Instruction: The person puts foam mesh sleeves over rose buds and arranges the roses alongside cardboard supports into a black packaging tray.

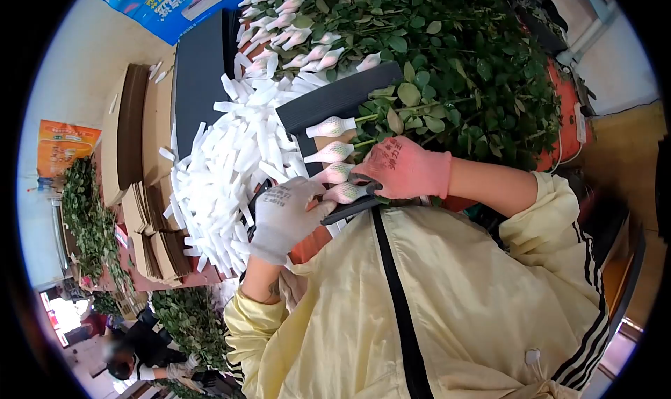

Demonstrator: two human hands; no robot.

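Lying tip in pinched left hand, base in pinched right hand: netted rosebud.

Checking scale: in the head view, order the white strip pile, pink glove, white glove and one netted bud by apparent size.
1. White strip pile
2. Pink glove, white glove: too alike to rank
3. Netted bud
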